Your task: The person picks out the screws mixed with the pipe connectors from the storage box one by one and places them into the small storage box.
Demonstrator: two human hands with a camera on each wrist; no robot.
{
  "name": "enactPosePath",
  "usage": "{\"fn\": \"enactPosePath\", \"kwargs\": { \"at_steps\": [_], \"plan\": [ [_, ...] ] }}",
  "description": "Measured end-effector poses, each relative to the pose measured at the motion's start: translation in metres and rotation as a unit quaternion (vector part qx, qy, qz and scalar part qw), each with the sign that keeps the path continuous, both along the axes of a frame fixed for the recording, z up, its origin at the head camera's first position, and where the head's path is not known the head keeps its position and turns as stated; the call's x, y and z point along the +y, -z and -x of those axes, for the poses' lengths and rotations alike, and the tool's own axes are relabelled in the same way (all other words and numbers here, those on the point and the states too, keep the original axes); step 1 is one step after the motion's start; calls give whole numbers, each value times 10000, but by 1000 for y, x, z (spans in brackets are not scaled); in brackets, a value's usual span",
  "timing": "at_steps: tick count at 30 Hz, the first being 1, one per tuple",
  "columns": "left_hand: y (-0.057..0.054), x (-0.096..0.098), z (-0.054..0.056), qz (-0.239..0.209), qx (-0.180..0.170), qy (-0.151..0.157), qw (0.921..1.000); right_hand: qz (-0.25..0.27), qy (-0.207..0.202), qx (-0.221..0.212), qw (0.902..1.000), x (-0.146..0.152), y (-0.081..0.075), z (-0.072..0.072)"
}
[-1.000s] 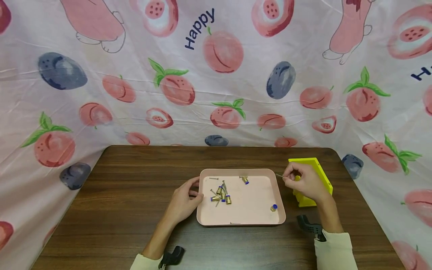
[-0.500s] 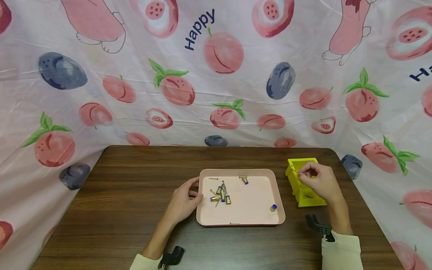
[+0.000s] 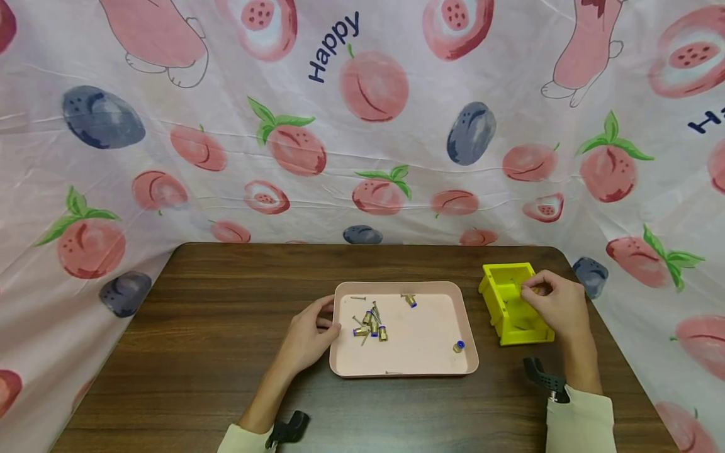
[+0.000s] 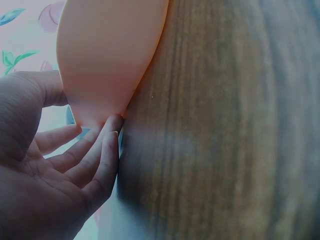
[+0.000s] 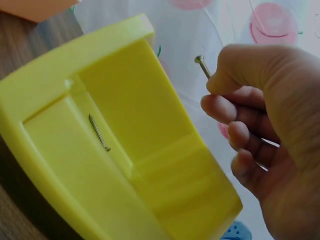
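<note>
My left hand [image 3: 308, 333] holds the left side of a pale pink tray [image 3: 419, 365]; in the left wrist view its thumb lies at the tray's rim and its fingertips touch the outer wall. Several brass fittings with blue rings [image 3: 382, 334] and several screws [image 3: 358, 298] lie in the tray, most in a cluster left of centre. My right hand [image 3: 557, 305] is over the right side of a yellow bin [image 3: 494, 308]. Between thumb and index finger it pinches a screw [image 5: 202, 65], head outward. Another screw [image 5: 98, 132] lies in the bin.
The brown wooden table [image 3: 226, 352] carries the tray near its middle and the bin to the right. A fruit-patterned cloth [image 3: 317, 220] hangs behind the table and along both sides. Black wrist mounts [image 3: 290, 429] sit at both sleeves.
My right hand has moved rightward from beside the tray's right rim to above the yellow bin, still pinching the screw. My left hand and the tray have stayed in place.
</note>
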State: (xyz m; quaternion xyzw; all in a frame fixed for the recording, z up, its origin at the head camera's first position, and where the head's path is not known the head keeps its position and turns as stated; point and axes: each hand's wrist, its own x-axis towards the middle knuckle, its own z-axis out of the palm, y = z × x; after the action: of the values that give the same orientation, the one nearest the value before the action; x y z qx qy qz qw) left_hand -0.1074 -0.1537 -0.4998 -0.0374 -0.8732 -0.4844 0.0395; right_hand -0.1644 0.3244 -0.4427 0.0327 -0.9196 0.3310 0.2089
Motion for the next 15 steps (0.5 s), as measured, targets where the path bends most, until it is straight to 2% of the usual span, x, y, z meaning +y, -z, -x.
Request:
{"fn": "enactPosePath", "kwargs": {
  "at_steps": [6, 15],
  "plan": [
    [-1, 0, 0, 3, 28, 16, 10000, -338, 329, -23, 9989, 2, 5, 3],
    [-2, 0, -1, -25, 2, 35, 10000, -608, 449, -298, 9967, 4, 11, 5]
  ]
}}
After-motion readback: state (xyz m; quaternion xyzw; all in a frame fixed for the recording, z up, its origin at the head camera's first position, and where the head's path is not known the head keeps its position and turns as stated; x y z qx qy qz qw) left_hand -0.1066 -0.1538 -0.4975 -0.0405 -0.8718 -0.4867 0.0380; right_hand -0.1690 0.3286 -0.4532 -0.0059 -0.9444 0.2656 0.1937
